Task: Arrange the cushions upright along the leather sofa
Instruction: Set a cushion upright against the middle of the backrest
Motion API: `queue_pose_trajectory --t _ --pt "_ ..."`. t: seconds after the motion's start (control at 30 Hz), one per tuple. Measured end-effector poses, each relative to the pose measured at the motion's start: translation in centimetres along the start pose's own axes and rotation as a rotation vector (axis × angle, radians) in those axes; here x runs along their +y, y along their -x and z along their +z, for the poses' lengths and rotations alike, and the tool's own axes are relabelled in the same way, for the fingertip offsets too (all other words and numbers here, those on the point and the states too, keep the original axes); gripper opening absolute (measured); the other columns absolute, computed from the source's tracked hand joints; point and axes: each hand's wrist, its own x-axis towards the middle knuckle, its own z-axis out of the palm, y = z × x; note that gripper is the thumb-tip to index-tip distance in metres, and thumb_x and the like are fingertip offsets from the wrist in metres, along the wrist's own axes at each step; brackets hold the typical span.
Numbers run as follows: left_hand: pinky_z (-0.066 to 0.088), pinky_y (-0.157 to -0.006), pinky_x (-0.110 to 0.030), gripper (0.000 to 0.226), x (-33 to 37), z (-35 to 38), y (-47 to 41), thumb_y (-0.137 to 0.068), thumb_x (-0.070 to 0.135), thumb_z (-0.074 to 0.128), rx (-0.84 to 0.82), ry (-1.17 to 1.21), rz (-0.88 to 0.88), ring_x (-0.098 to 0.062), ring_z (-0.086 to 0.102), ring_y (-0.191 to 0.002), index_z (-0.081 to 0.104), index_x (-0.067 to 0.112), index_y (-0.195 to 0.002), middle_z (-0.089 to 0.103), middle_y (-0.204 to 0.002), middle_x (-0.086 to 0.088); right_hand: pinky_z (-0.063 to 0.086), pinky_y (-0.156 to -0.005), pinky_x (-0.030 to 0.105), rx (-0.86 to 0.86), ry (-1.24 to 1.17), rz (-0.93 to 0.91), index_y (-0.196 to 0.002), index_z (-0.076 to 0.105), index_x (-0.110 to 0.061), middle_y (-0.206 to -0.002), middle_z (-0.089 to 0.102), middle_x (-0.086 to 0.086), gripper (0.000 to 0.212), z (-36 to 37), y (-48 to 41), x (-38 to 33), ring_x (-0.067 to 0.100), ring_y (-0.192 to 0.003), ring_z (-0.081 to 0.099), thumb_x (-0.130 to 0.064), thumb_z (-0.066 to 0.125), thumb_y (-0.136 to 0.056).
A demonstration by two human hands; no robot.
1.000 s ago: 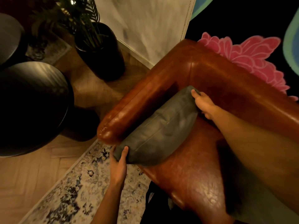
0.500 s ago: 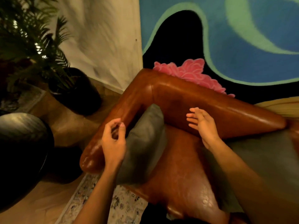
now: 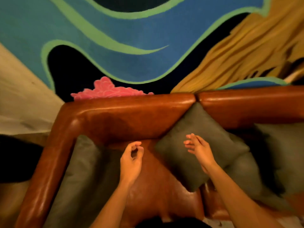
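Note:
A brown leather sofa [image 3: 125, 116] fills the lower half of the view. One grey cushion [image 3: 77, 171] stands on edge against the left armrest. A second grey cushion [image 3: 194, 139] leans corner-up against the backrest where two back sections meet. A third grey cushion [image 3: 283, 152] lies at the right. My left hand [image 3: 131, 162] hovers over the bare seat between the first two cushions, fingers loosely curled and holding nothing. My right hand [image 3: 199, 150] is spread open just over the second cushion; whether it touches is unclear.
Behind the sofa hangs a large wall piece [image 3: 125, 46] in blue, green, black and ochre with a pink flower [image 3: 107, 89]. A pale wall [image 3: 19, 96] lies at the left. Dark clothing [image 3: 164, 223] shows at the bottom edge.
Both hands have let go of the left cushion, which now stands against the armrest. My view and both hands have shifted right along the sofa toward the middle cushion.

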Motion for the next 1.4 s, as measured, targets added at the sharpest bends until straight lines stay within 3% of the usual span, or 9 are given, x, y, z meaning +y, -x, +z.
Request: queue_pose_trajectory --t 0.13,0.23,0.43,0.6,0.73,0.87,1.03,1.3,1.4 --pt "0.048 -0.074 -0.016 0.013 0.6 7.1 -0.8 -0.098 0.02 0.067 -0.215 -0.119 -0.073 -0.005 0.064 -0.082 0.068 0.024 -0.11 0.071 -0.097 0.002 0.046 -0.082 0.035 0.18 -0.017 0.076 -0.109 0.068 -0.012 -0.091 0.07 0.007 0.023 -8.0 -2.3 2.7 0.019 -0.084 0.063 -0.028 0.052 -0.108" --pt "0.05 -0.08 -0.029 0.02 0.5 11.7 -2.6 -0.096 0.022 0.07 -0.357 -0.21 -0.154 -0.014 0.064 -0.085 0.066 0.019 -0.116 0.071 -0.101 -0.003 0.044 -0.091 0.035 0.271 0.087 0.121 -0.115 0.066 -0.012 -0.102 0.07 0.009 0.022 -12.4 -4.6 4.3 0.028 -0.105 0.067 -0.029 0.058 -0.105" --pt "0.055 -0.09 -0.04 0.039 -1.5 19.5 -8.0 -0.098 0.033 0.067 -0.517 -0.312 -0.375 -0.012 0.062 -0.093 0.059 0.013 -0.13 0.062 -0.118 -0.004 0.042 -0.109 0.037 0.197 0.371 0.173 -0.14 0.053 -0.008 -0.141 0.061 0.013 0.058 -17.3 -11.0 4.1 0.03 -0.134 0.056 -0.04 0.071 -0.095" --pt "0.051 -0.078 -0.035 0.046 -4.6 24.4 -12.8 -0.098 0.043 0.064 -0.394 -0.219 -0.532 -0.016 0.058 -0.087 0.057 0.014 -0.132 0.059 -0.093 -0.001 0.041 -0.115 0.044 0.114 0.554 0.126 -0.147 0.049 -0.015 -0.15 0.054 0.012 0.08 -18.2 -17.7 3.7 0.031 -0.138 0.052 -0.054 0.078 -0.084" --pt "0.047 -0.098 -0.046 0.056 -9.5 26.0 -14.8 -0.096 0.057 0.059 -0.173 -0.077 -0.743 -0.029 0.053 -0.118 0.052 0.019 -0.136 0.054 -0.138 -0.007 0.039 -0.119 0.048 0.027 0.61 0.124 -0.155 0.04 -0.019 -0.16 0.046 0.008 0.121 -17.7 -23.0 3.9 0.029 -0.145 0.047 -0.081 0.073 -0.056" --pt "0.042 -0.109 -0.062 0.131 -22.1 27.2 -18.4 -0.053 0.101 0.046 -0.015 -0.097 -0.845 -0.043 0.047 -0.138 0.036 0.018 -0.155 0.041 -0.159 -0.012 0.038 -0.121 0.047 -0.115 0.652 0.148 -0.164 0.027 -0.025 -0.167 0.035 0.002 0.129 -16.9 -26.2 3.4 0.027 -0.151 0.039 -0.081 0.077 -0.059" --pt "0.03 -0.118 -0.055 0.087 -18.0 28.4 -16.9 -0.095 0.061 0.056 0.129 0.026 -0.918 -0.045 0.03 -0.149 0.025 0.013 -0.161 0.024 -0.167 -0.019 0.04 -0.119 0.044 -0.195 0.638 0.195 -0.166 0.019 -0.027 -0.165 0.039 0.001 0.126 -16.1 -28.3 5.2 0.027 -0.148 0.044 -0.068 0.085 -0.067" --pt "0.027 -0.12 -0.047 0.096 -17.4 27.1 -16.4 -0.092 0.049 0.069 0.15 0.155 -0.935 -0.039 0.026 -0.152 0.018 0.009 -0.162 0.023 -0.168 -0.016 0.044 -0.116 0.046 -0.118 0.615 0.148 -0.162 0.027 -0.027 -0.157 0.049 0.0 0.122 -16.6 -26.4 6.3 0.027 -0.141 0.051 -0.062 0.089 -0.064" --pt "0.039 -0.111 -0.057 0.108 -16.6 25.8 -14.8 -0.08 0.056 0.08 0.13 0.289 -0.948 -0.041 0.034 -0.148 0.018 0.019 -0.161 0.026 -0.166 -0.013 0.046 -0.114 0.048 -0.093 0.541 0.177 -0.162 0.028 -0.028 -0.155 0.051 0.0 0.129 -17.5 -24.1 5.1 0.027 -0.137 0.054 -0.069 0.089 -0.056"
